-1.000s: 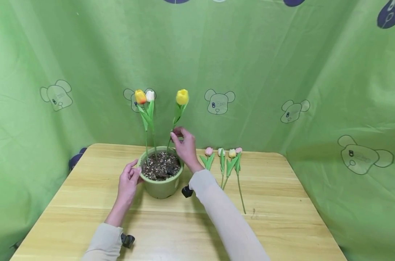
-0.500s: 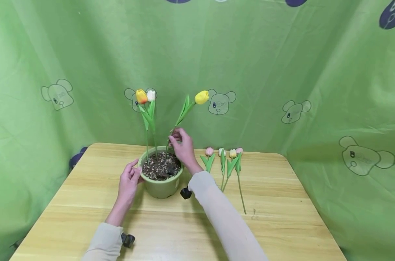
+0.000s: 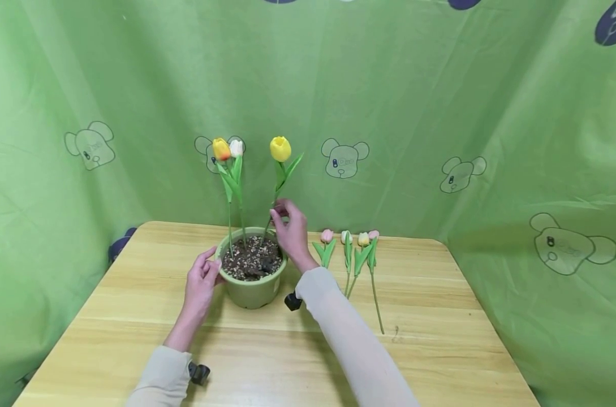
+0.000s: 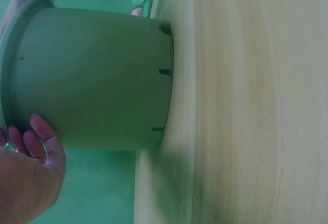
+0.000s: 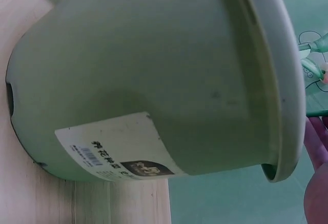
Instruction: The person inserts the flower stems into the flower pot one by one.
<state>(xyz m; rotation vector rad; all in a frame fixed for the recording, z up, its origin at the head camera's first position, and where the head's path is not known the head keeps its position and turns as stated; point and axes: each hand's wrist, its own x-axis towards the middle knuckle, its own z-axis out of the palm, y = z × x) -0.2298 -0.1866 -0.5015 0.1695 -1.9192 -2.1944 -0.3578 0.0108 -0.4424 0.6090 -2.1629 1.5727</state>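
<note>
sleeves: long, close-fitting, pale beige knit on both arms, each ending at the wrist just behind the hand
left hand (image 3: 199, 281): bare, no rings or glove
right hand (image 3: 291, 229): bare, no rings or glove
left wrist device (image 3: 199, 373): small black unit under the cuff, behind the hand
right wrist device (image 3: 292, 301): small black unit under the cuff, behind the hand

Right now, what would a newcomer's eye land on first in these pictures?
Probably the green pot of dark soil in the middle of the wooden table, with three tulips standing in it. The right hand pinches the stem of the yellow tulip, while the left hand rests on the pot's rim. Four more tulips lie flat on the table to the pot's right.
</note>
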